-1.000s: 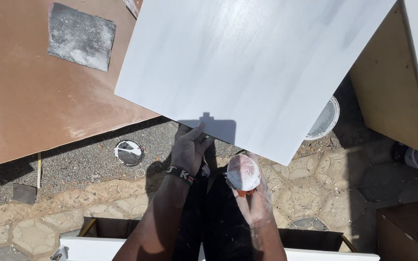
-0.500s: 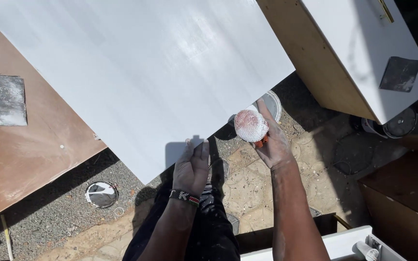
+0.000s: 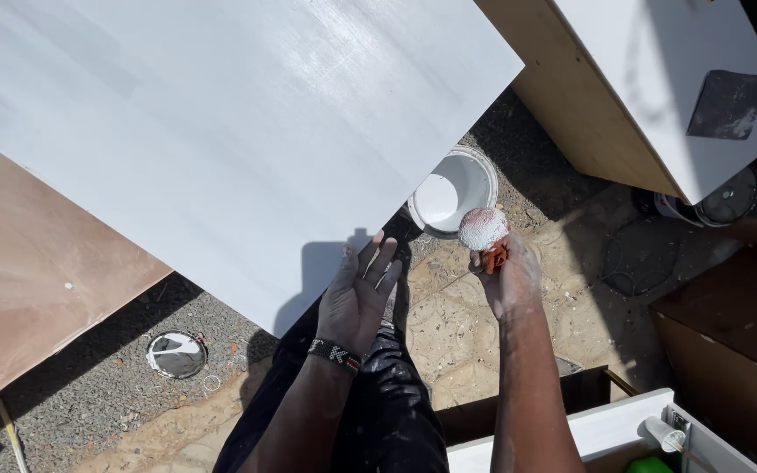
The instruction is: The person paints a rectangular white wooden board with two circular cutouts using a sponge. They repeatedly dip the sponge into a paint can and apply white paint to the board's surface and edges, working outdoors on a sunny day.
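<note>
Half the paint bucket (image 3: 450, 188) hides behind the roller (image 3: 483, 229) in the right hand's (image 3: 510, 278) closed grip; left hand (image 3: 358, 293) spread flat.

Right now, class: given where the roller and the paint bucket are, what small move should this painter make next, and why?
Probably lower the right hand so the paint roller dips into the paint bucket. The roller hangs just beside its rim, off the white board, while the left hand rests open-palmed at the board's edge.
</note>
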